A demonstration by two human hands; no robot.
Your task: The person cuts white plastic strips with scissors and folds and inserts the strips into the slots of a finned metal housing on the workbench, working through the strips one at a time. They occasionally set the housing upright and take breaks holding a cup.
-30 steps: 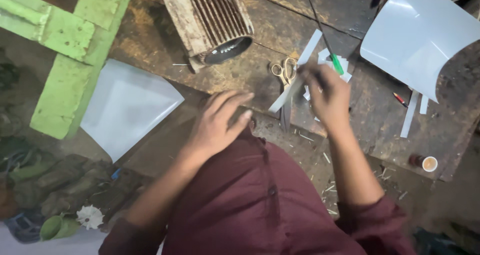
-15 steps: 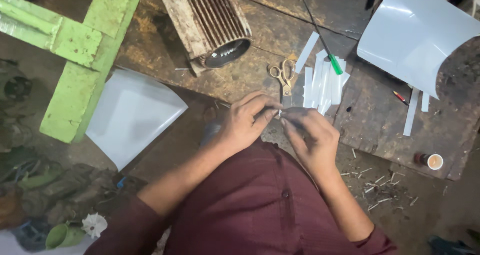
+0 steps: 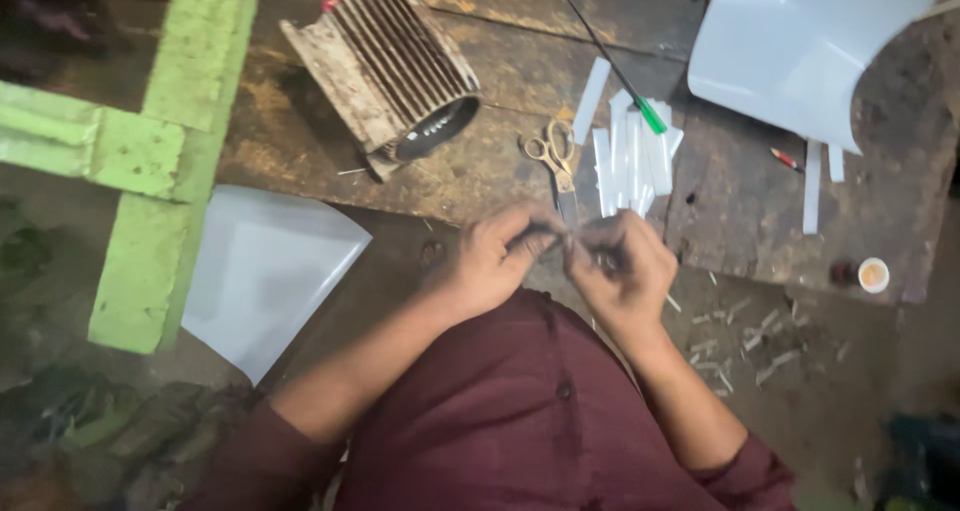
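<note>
Both hands pinch one small pale strip between fingertips: left hand (image 3: 495, 261) and right hand (image 3: 622, 268) meet over the near edge of the workbench (image 3: 480, 171), above our lap. We note scissors (image 3: 553, 154) and cut white strips (image 3: 632, 156) just beyond the knuckles, ribbed motor housing (image 3: 385, 66) farther left

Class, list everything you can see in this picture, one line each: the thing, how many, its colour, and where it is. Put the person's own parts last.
Ribbed metal motor housing: one, rusty grey, bench top left.
Metal scissors: one, brass-coloured handles, bench centre.
Cut white paper strips: several, white, beside the scissors.
Thin rod with green tip: one, dark, across the strips.
Curved white sheet: one, top right.
White sheet: one, lower left.
Green painted frame: one, left.
Small round cap: one, white, right edge.
Left hand: fingers pinching something small.
Right hand: fingers meeting the left's.
</note>
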